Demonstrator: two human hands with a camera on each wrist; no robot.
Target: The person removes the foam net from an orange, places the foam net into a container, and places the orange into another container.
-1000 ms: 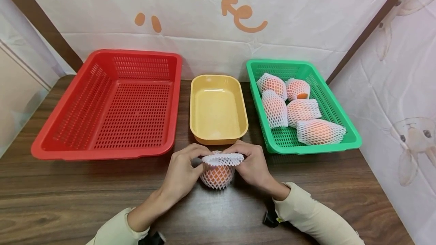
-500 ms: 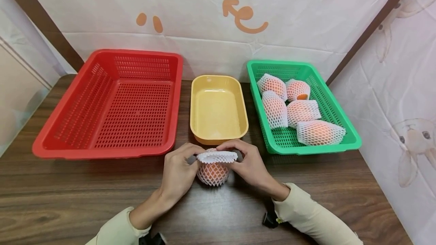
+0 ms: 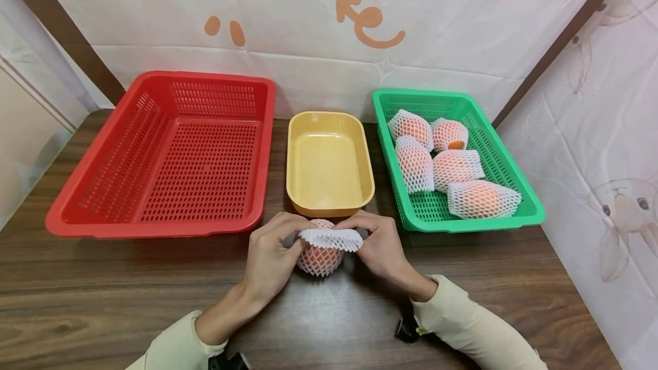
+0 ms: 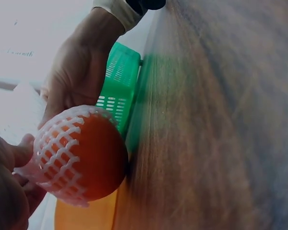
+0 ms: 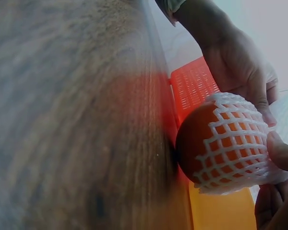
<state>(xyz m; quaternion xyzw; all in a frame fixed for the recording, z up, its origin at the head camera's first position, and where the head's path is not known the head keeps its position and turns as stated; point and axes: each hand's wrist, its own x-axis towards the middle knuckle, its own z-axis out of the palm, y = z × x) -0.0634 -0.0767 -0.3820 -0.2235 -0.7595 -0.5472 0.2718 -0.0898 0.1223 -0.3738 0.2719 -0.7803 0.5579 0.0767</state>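
Note:
An orange [image 4: 105, 158] sits on the table, partly covered by a white foam net [image 3: 331, 238]. Both wrist views show its lower part bare and smooth, with the net over its upper part. My left hand [image 3: 269, 258] pinches the left side of the net's gathered top edge between thumb and fingers. On the opposite side, my right hand [image 3: 381, 247] pinches the same edge. The net's mouth is stretched between the two hands, above the fruit. Fingertips on the far side of the net are partly hidden in the head view.
A red basket [image 3: 154, 228] stands at the left. Directly beyond the hands is a yellow tray [image 3: 329, 164]. The green basket [image 3: 426, 210] on the right holds several netted fruits [image 3: 457, 167]. A printed white cloth [image 3: 319, 84] hangs behind.
The orange in its net has shifted slightly left and away from me. Both hands keep their pinch on the net's edge, and the left has moved slightly left.

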